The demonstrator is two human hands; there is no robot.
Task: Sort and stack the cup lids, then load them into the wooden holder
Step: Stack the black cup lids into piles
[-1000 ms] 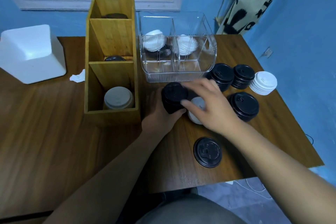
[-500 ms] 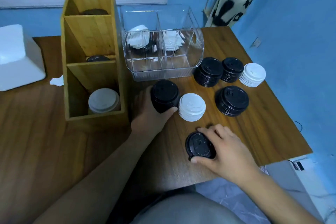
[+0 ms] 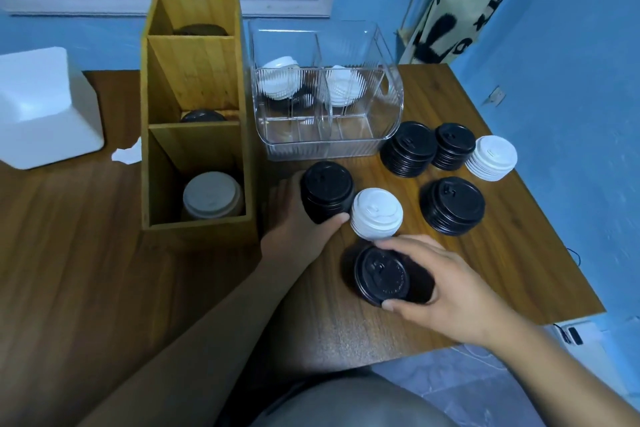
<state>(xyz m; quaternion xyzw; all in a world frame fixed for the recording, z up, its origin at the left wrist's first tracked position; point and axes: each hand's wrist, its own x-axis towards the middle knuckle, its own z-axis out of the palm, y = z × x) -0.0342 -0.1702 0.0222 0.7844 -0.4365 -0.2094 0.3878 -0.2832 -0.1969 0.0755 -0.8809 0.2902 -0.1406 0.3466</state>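
Progress-wise I'd call this about halfway: sorting looks mostly done, loading has barely started. The tall wooden three-compartment holder has something in every slot. There's a stack of pale lids in the near compartment, plus a dark lid top peeking out of the middle one and another dark one in the far one. I can't tell how full those two are.

Out on the brown wooden tabletop the piles are already split by colour: a short white stack, a wide black stack to its right, and further back a big black stack, a smaller black stack and a second white stack. None of those are in the holder yet. The clear plastic organiser behind them also has a few white lids inside, so my guess is there's more to pull out.

Now the hands. The left hand is wrapped around the tall stack of black lids, just beside the holder's right wall and touching the short white stack. The right hand is pinching a single black plastic lid by its rim, thumb on the near edge and fingers over the far edge. That lid is tilted up toward the camera, nearest the person and just in front of the short white stack. It looks headed for the black pile on the left, but that's just my read.
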